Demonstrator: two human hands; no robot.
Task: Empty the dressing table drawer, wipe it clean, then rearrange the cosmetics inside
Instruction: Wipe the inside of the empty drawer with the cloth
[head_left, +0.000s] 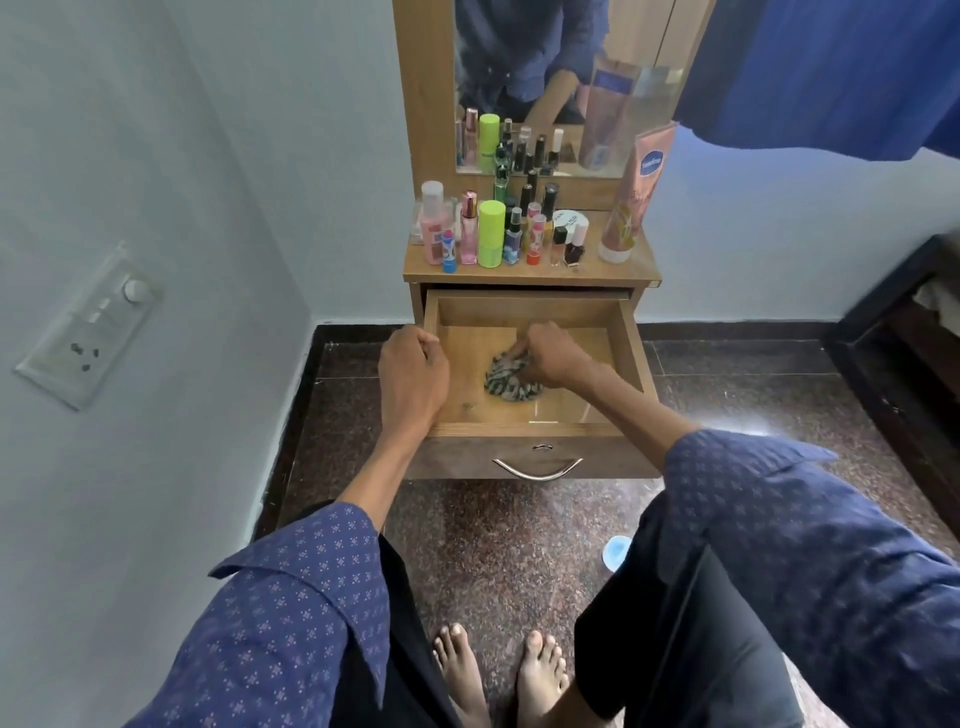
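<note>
The wooden drawer (530, 312) of the dressing table is pulled out, and only a cloth lies inside it. My right hand (553, 356) presses a crumpled patterned cloth (506, 383) against the drawer floor near its middle. My left hand (413, 366) rests on the drawer's left wall with its fingers curled over the edge. Several cosmetics stand on the table top (636, 262): a green can (491, 234), a pink bottle (432, 223), nail polishes (567, 244) and a tall peach lotion tube (636, 192).
A mirror (566, 78) rises behind the cosmetics. A switchboard (88, 327) is on the left wall. Blue fabric (831, 67) hangs at the upper right and dark furniture (914, 322) stands at the right. A blue lid (616, 552) lies on the floor near my bare feet.
</note>
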